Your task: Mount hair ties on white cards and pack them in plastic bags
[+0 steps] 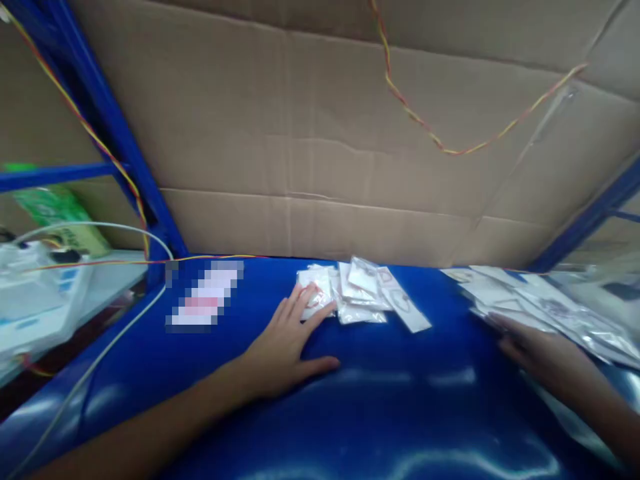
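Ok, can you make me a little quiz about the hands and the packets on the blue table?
1. True or false: the left hand lies flat, fingertips on the small packet pile.
2. Which hand is by the larger packet pile? A left, B right.
3. What colour is the table?

Key: 1 true. 2 B, the right hand. 3 blue.
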Available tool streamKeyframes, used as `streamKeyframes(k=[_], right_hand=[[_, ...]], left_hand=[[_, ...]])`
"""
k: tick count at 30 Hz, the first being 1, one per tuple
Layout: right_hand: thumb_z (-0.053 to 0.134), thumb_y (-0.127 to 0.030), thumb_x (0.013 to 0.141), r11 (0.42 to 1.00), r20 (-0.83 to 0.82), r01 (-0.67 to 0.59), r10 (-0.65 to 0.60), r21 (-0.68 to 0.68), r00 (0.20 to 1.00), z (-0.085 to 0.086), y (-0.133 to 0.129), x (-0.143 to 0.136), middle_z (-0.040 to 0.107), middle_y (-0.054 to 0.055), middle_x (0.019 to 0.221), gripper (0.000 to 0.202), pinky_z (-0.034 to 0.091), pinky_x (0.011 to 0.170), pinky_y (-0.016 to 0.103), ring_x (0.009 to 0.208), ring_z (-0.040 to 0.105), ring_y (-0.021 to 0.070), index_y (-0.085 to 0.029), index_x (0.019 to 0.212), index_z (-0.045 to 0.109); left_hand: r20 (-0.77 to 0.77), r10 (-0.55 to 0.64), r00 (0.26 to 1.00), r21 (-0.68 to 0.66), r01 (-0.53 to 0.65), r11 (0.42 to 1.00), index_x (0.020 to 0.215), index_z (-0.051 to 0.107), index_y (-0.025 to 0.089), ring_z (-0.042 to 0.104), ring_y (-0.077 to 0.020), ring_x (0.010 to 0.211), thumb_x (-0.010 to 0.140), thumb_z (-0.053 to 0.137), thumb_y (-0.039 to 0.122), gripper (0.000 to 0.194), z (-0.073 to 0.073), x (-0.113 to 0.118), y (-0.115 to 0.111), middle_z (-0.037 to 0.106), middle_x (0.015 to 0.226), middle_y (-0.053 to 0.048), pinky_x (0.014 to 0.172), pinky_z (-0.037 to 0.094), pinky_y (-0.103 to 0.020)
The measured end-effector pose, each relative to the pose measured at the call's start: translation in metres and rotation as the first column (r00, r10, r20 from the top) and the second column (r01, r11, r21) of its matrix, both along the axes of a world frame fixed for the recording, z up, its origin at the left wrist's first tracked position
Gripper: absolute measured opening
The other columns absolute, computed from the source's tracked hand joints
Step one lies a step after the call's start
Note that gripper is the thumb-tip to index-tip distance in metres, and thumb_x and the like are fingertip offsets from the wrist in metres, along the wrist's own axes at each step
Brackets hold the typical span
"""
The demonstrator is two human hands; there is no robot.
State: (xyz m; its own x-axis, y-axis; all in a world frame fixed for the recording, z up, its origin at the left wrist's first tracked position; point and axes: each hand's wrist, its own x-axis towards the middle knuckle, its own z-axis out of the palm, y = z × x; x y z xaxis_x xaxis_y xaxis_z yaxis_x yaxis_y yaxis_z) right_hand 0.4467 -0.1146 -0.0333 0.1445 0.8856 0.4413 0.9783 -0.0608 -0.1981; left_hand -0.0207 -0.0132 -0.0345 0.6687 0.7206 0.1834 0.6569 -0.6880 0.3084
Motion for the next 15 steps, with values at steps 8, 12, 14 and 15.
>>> streamKeyframes(k=[8, 12, 14, 15], right_hand=[[0.059, -0.039, 0.091, 0.995, 0.016, -0.010, 0.011, -0.101, 1.000, 0.029, -0.006, -0.007, 0.079, 0.016, 0.106, 0.027, 0.051, 0.091, 0.050, 0.103, 0.073, 0.0381, -0.025, 0.103, 0.079], [0.068, -0.044, 0.084, 0.982, -0.226, 0.172, -0.151, 0.078, 0.962, 0.057, -0.005, -0.036, 0.079, 0.016, 0.100, 0.025, 0.052, 0.077, 0.046, 0.092, 0.074, 0.0346, -0.025, 0.096, 0.079], [0.071, -0.045, 0.081, 0.976, -0.424, 0.173, -0.103, 0.130, 0.900, 0.073, 0.004, -0.062, 0.078, 0.015, 0.100, 0.029, 0.051, 0.071, 0.043, 0.090, 0.073, 0.0336, -0.021, 0.096, 0.078], [0.070, -0.047, 0.082, 0.983, -0.527, 0.132, -0.047, 0.125, 0.848, 0.080, 0.011, -0.078, 0.078, 0.015, 0.098, 0.033, 0.051, 0.067, 0.041, 0.085, 0.073, 0.0318, -0.019, 0.097, 0.078]], left_hand=[[-0.019, 0.012, 1.000, -0.016, -0.012, 1.000, 0.160, 0.030, 0.034, 0.006, -0.0457, 0.156, 0.088, 0.054, 0.073, 0.085, 0.001, 0.001, -0.001, 0.010, 0.172, -0.014, 0.119, 0.024, -0.070], [0.004, 0.006, 1.000, 0.010, -0.006, 1.000, 0.159, 0.033, 0.034, 0.006, -0.0462, 0.156, 0.087, 0.056, 0.072, 0.084, 0.000, 0.001, 0.000, 0.012, 0.171, -0.014, 0.118, 0.025, -0.071], [0.010, 0.004, 1.000, 0.031, -0.004, 1.000, 0.159, 0.032, 0.035, 0.005, -0.0472, 0.155, 0.087, 0.056, 0.072, 0.084, -0.001, 0.001, 0.000, 0.011, 0.172, -0.013, 0.117, 0.025, -0.071], [0.012, 0.003, 1.000, 0.039, -0.003, 0.999, 0.159, 0.032, 0.036, 0.005, -0.0480, 0.155, 0.087, 0.056, 0.072, 0.084, -0.002, 0.001, 0.000, 0.011, 0.172, -0.013, 0.117, 0.025, -0.072]])
